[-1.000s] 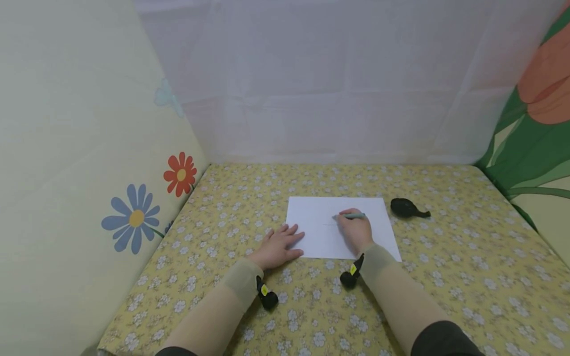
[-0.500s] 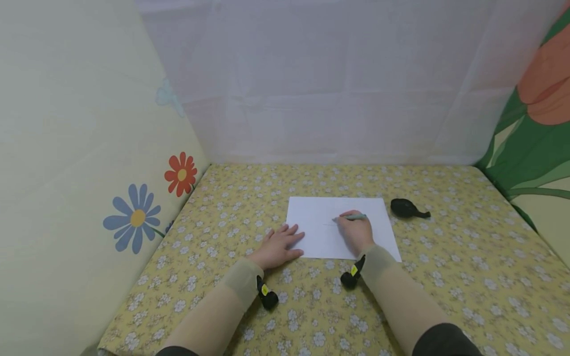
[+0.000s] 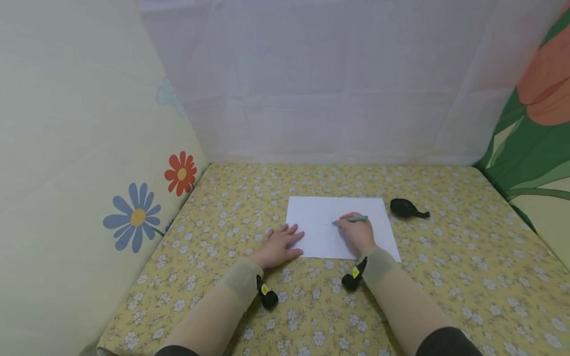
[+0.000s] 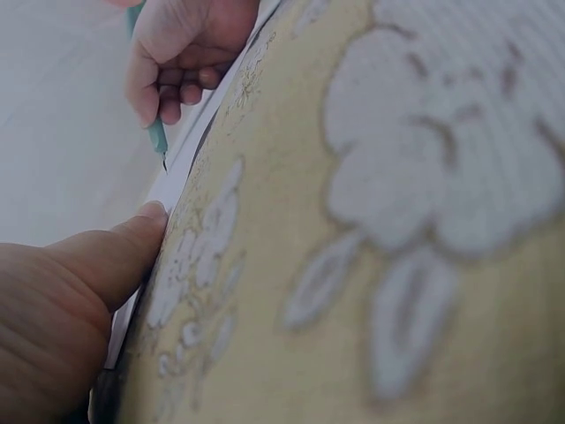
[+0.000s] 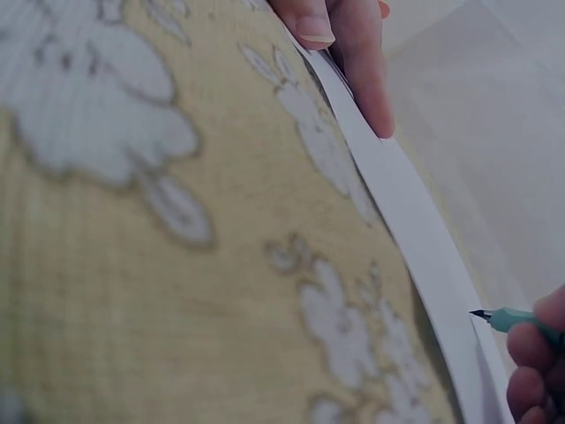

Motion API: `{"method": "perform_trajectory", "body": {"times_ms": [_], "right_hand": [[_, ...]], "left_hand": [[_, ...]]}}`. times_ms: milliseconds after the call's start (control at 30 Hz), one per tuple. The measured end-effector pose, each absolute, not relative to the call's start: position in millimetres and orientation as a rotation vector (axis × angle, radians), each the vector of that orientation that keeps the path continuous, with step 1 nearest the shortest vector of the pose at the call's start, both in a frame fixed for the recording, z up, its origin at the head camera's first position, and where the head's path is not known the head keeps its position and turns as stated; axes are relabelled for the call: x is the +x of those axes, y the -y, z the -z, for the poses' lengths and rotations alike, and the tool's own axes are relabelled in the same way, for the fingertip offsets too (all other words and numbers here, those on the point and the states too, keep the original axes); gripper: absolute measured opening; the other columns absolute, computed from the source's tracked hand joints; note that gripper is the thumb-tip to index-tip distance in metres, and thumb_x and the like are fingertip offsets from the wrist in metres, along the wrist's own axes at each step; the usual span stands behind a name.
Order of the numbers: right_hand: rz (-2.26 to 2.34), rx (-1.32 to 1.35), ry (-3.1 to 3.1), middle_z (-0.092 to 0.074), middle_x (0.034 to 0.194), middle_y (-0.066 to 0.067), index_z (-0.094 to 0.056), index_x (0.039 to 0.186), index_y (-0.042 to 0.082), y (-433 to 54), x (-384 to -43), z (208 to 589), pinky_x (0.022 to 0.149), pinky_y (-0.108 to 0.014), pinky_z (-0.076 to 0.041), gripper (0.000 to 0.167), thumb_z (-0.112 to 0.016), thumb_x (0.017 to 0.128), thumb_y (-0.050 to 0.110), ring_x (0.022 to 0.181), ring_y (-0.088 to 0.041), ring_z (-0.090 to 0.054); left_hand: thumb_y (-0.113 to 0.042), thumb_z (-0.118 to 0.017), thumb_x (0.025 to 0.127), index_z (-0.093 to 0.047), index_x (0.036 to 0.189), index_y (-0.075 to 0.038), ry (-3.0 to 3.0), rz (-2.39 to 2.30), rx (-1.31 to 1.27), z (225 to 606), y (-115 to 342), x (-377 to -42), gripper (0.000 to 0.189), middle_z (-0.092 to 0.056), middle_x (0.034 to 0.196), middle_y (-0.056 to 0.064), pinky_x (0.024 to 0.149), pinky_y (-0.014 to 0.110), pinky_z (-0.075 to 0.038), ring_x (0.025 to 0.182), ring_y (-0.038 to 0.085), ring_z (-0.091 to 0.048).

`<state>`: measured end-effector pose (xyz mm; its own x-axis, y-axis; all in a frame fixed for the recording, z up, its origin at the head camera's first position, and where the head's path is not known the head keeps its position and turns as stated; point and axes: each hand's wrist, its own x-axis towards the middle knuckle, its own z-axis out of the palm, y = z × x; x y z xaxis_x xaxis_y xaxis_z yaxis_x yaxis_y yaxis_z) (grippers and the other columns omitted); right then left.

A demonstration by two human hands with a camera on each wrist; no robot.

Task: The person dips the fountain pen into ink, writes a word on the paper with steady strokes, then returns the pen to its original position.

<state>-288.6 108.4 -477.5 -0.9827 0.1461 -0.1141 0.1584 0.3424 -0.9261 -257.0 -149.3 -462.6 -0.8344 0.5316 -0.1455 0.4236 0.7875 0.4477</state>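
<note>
A white sheet of paper (image 3: 311, 212) lies on the table. My left hand (image 3: 278, 246) is spread flat at its left edge, fingertips on the paper. My right hand (image 3: 357, 232) pinches a teal fountain pen (image 3: 356, 218) over the middle of the sheet. In the right wrist view the pen's dark nib (image 5: 479, 314) points at the paper, and left fingers (image 5: 366, 71) press near the edge. The left wrist view has the right hand (image 4: 190, 49) with curled fingers and the left thumb (image 4: 132, 243) on the sheet. Thin faint lines show beside the nib.
A black bulb-shaped object with a narrow neck (image 3: 406, 208) lies right of the paper. The table wears a yellow floral cloth (image 3: 240, 198). A white sheet (image 3: 329, 99) hangs behind, with flower-printed walls at both sides. Black cameras sit on both wrists.
The pen tip has slid slightly toward me, and a short upright line now shows by the fainter level one. My right hand shifted a little with it; the left hand stayed put.
</note>
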Motion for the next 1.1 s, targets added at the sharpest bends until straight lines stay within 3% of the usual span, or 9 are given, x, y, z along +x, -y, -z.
{"method": "perform_trajectory", "body": {"times_ms": [300, 1100], "right_hand": [[1.751, 0.276, -2.554, -0.066, 0.098, -0.01, -0.069, 0.1, 0.008, -110.2, -285.4, 476.7, 0.076, -0.034, -0.047, 0.022, -0.065, 0.086, 0.024, 0.088, -0.024, -0.058], [1.692, 0.166, -2.536, -0.065, 0.083, -0.005, -0.07, 0.096, 0.006, -110.8, -278.0, 474.6, 0.068, -0.03, -0.046, 0.018, -0.067, 0.087, 0.021, 0.075, -0.02, -0.057]], "left_hand": [[-0.046, -0.05, 0.098, -0.032, 0.152, -0.023, -2.718, -0.573, 0.745, 462.0, 148.8, -257.6, 0.061, -0.014, 0.16, 0.001, 0.115, 0.054, 0.001, 0.147, 0.025, -0.006], [-0.047, -0.05, 0.098, -0.033, 0.151, -0.024, -2.718, -0.577, 0.725, 463.7, 148.7, -257.7, 0.06, -0.015, 0.16, -0.001, 0.115, 0.054, 0.001, 0.147, 0.025, -0.006]]}}
